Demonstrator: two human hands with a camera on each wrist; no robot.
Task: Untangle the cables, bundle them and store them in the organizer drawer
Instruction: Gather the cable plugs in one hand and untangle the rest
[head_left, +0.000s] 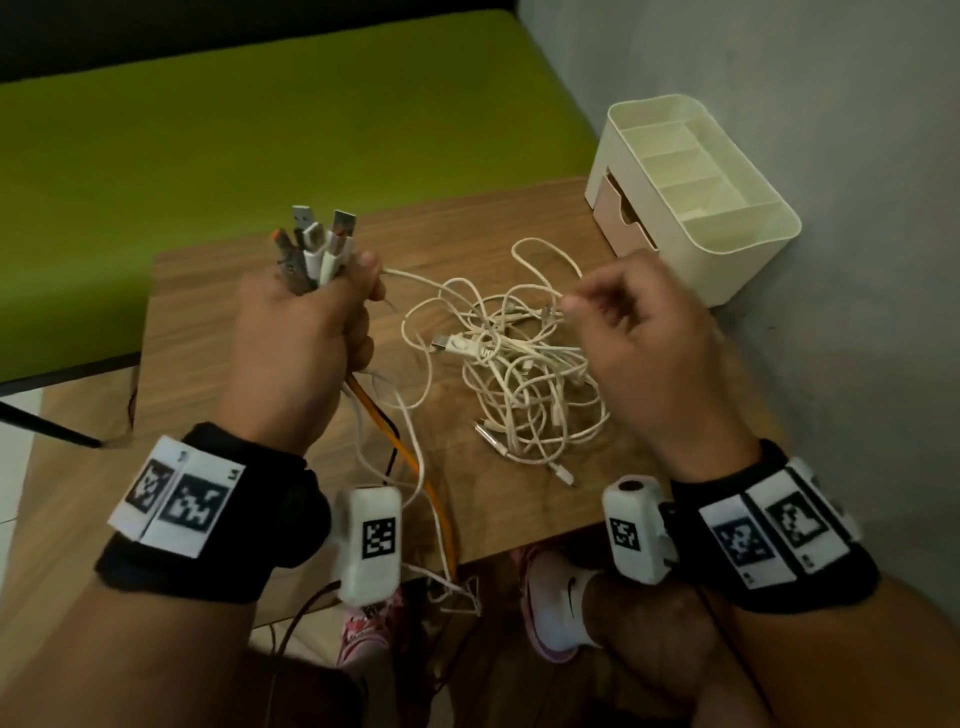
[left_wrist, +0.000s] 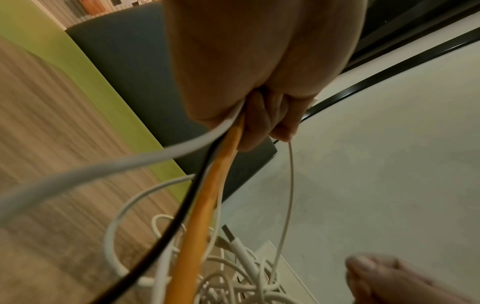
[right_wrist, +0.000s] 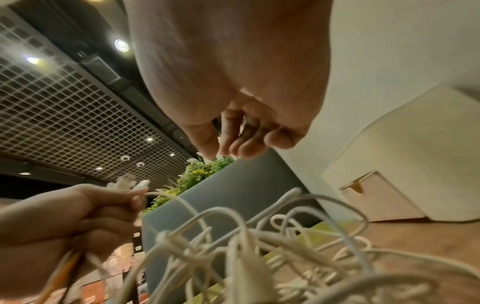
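Observation:
My left hand (head_left: 311, 322) is raised over the wooden table (head_left: 218, 322) and grips a bunch of cable ends, their USB plugs (head_left: 322, 239) sticking up above the fist. An orange cable (left_wrist: 207, 195), a black one and white ones hang below that fist (left_wrist: 259, 115). A tangle of white cables (head_left: 519, 374) lies on the table between my hands. My right hand (head_left: 597, 306) hovers over the tangle's right side, its fingers (right_wrist: 233, 144) loosely curled with no cable seen between them. The cream organizer (head_left: 727, 208) stands at the back right; its drawer front (right_wrist: 376, 197) faces left.
A green padded bench (head_left: 260, 130) runs behind and left of the table. A grey wall (head_left: 831, 104) stands close behind the organizer. The held cables trail over the table's near edge toward my legs and shoes (head_left: 556, 597).

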